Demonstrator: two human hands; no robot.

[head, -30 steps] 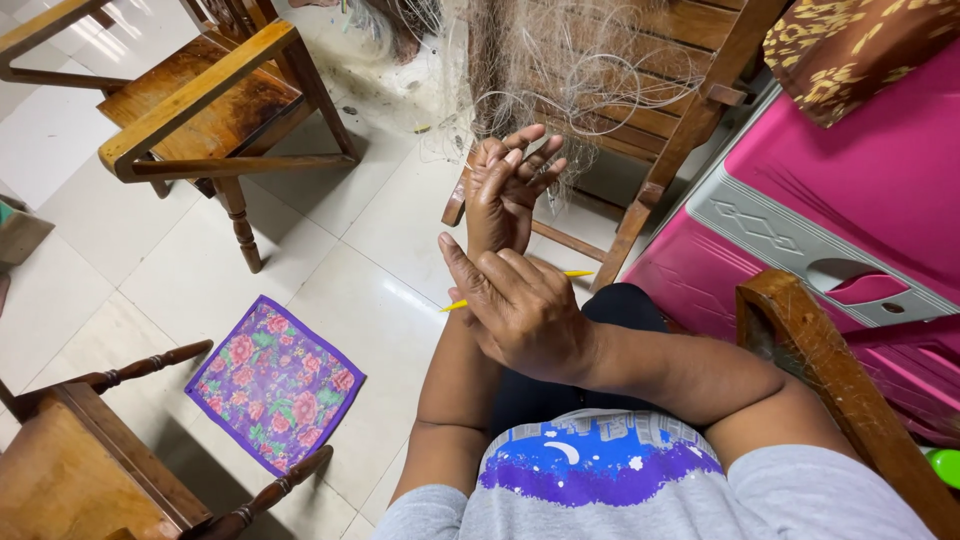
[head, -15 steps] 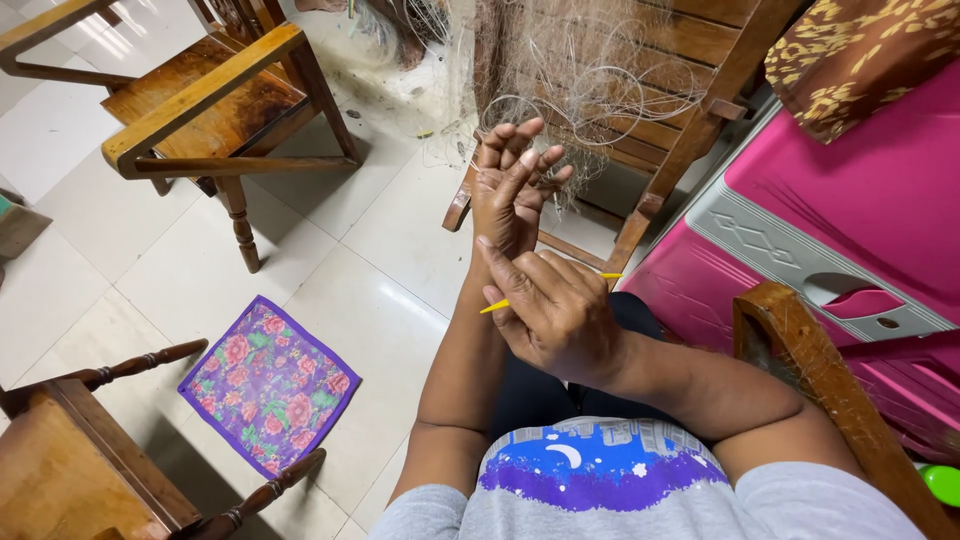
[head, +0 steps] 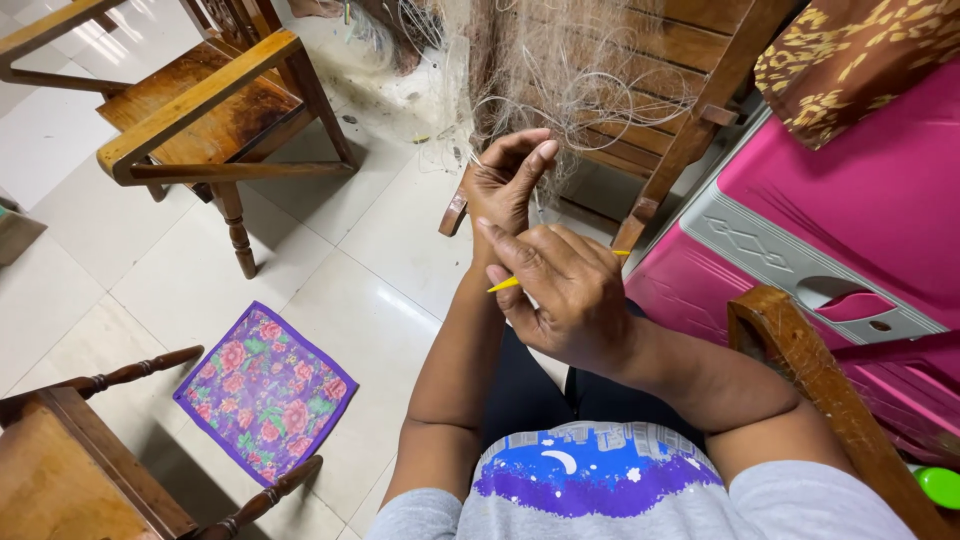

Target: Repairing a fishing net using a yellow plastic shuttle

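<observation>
Left hand [head: 505, 185]: raised in front of the body, fingers curled inward with thumb and forefinger pinching fine strands of the fishing net [head: 560, 75]. The net is pale, thin mesh draped over the wooden bench [head: 690, 120] directly ahead, hanging down toward the floor [head: 330, 250].

Right hand [head: 565, 295]: positioned just below and touching the left hand, fingers pressed together and closed around a slim yellow netting needle [head: 503, 284]. The needle's tip projects to the left of the palm; a short yellow section also shows on the right side of the hand.

Surroundings: a wooden armchair [head: 200, 110] stands on the white tiled floor toward the far left. A purple floral cloth [head: 265, 390] lies flat on the floor at the near left, just beside a second wooden chair [head: 70, 470]. A pink plastic container [head: 840, 230] sits to the right, with a brown patterned cushion [head: 850, 55] above it.
</observation>
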